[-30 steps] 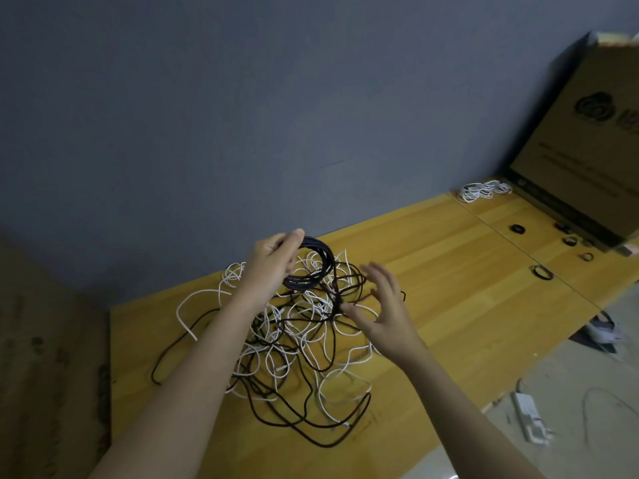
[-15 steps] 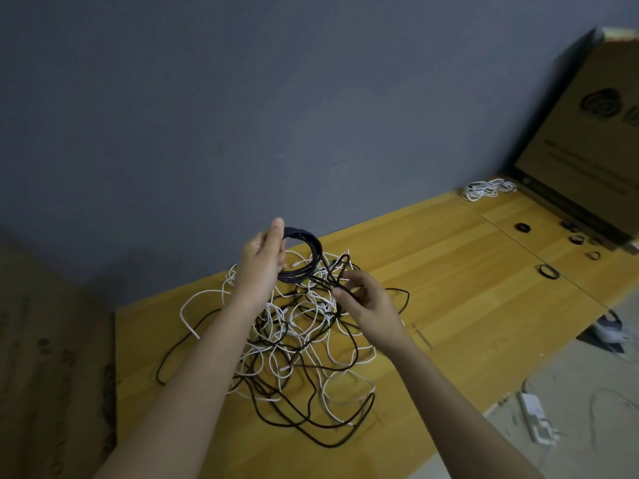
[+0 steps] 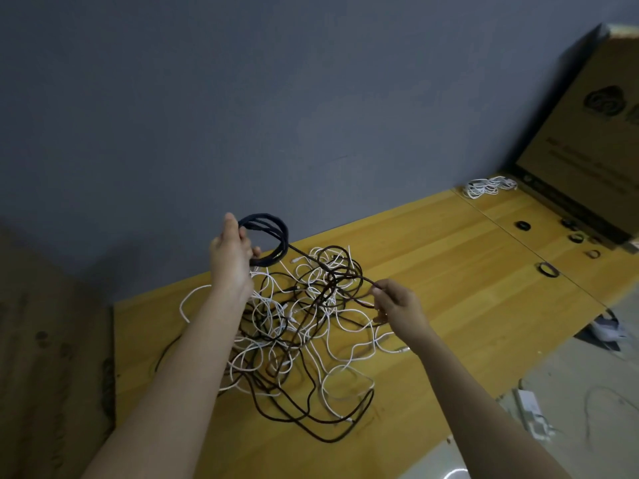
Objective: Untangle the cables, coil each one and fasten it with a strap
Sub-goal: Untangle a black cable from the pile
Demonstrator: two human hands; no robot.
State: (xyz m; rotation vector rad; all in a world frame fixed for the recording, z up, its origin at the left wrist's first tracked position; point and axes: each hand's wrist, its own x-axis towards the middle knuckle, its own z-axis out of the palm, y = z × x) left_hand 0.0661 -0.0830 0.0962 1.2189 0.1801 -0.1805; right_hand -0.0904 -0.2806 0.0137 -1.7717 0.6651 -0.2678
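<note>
A tangle of black and white cables (image 3: pixel 294 337) lies on the yellow wooden table (image 3: pixel 449 271). My left hand (image 3: pixel 231 257) grips a partly wound coil of black cable (image 3: pixel 273 236), held up above the heap. From the coil a free black strand (image 3: pixel 332 267) runs down to the right. My right hand (image 3: pixel 397 302) pinches that strand between thumb and fingers, to the right of the heap. Several black straps lie at the far right, among them a ring-shaped strap (image 3: pixel 548 269).
A coiled bundle of white cable (image 3: pixel 489 186) lies at the table's far end beside a leaning cardboard box (image 3: pixel 584 140). A grey wall stands behind the table. On the floor at the right lies a white power adapter (image 3: pixel 529 407).
My left hand has lifted the black coil higher. My right hand has moved right and toward me along the black strand, drawing it out of the heap.
</note>
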